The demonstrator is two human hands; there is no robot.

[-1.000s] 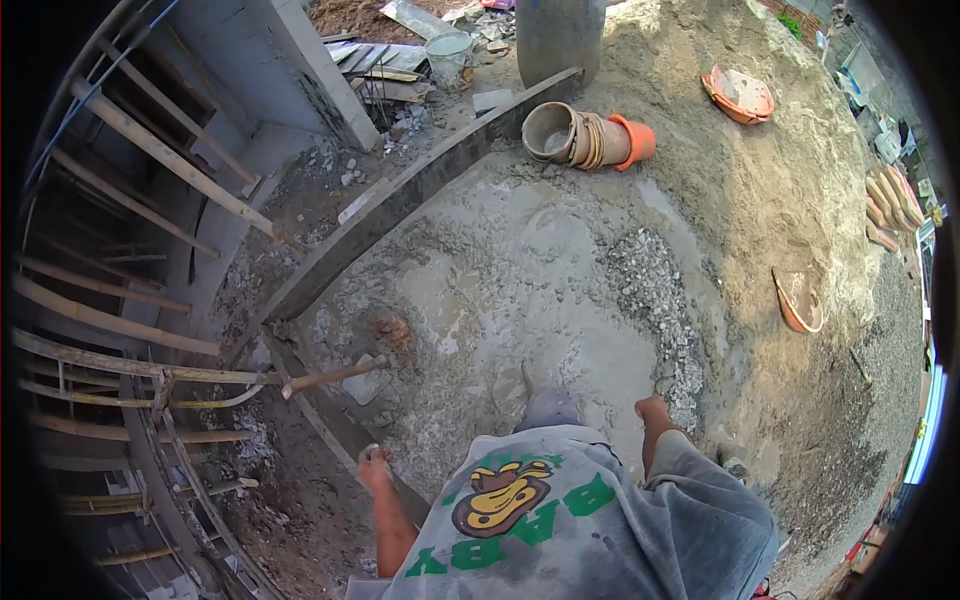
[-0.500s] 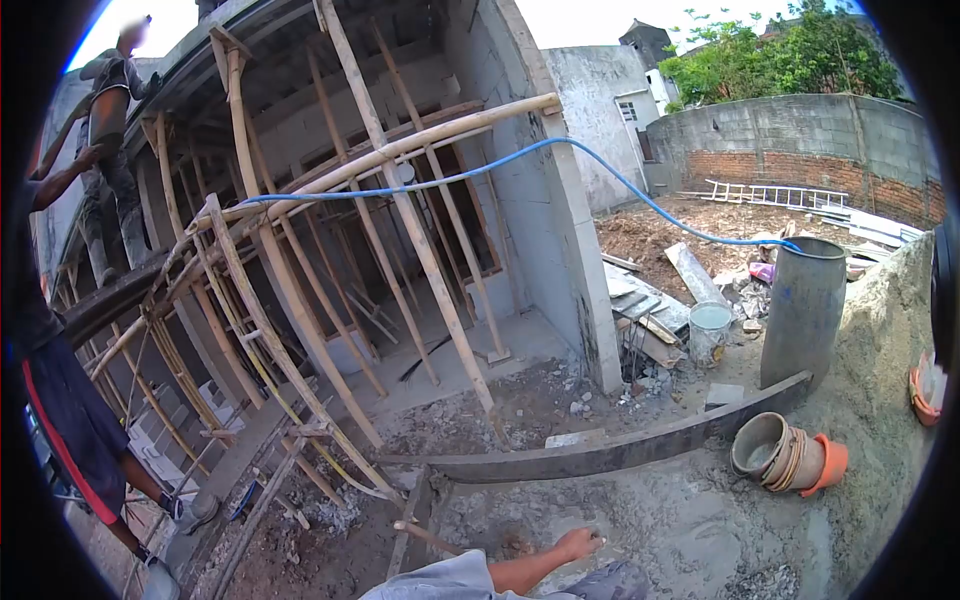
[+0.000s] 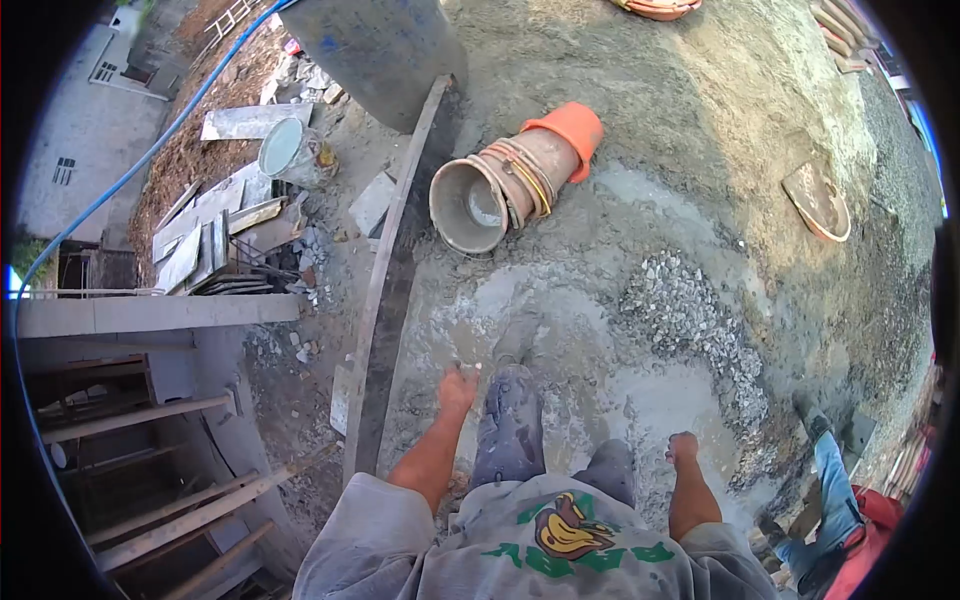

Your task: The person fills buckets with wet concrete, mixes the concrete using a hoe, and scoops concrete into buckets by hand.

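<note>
My left hand point(image 3: 458, 388) hangs over wet grey mortar point(image 3: 560, 290), close to a long board on edge point(image 3: 385, 290). Its fingers are closed, with a small pale bit at their tips too small to name. My right hand point(image 3: 682, 447) is curled closed at my other side, above the wet ground; nothing shows in it. A heap of gravel point(image 3: 690, 330) lies ahead of that hand. Farther forward, a stack of nested buckets point(image 3: 510, 185) lies on its side, an orange one at its far end. Neither hand touches the buckets or the board.
A tall grey drum point(image 3: 380, 60) with a blue hose point(image 3: 150, 155) stands beyond the board. A pale bucket point(image 3: 290, 155) and scrap boards point(image 3: 215, 225) are at left. Another shallow container point(image 3: 818, 203) lies at right. A person in jeans point(image 3: 835, 490) is at lower right.
My view has swung right and down, from the scaffold to the ground in front of me. My right hand, legs and the gravel heap now show. The person at left is out of view.
</note>
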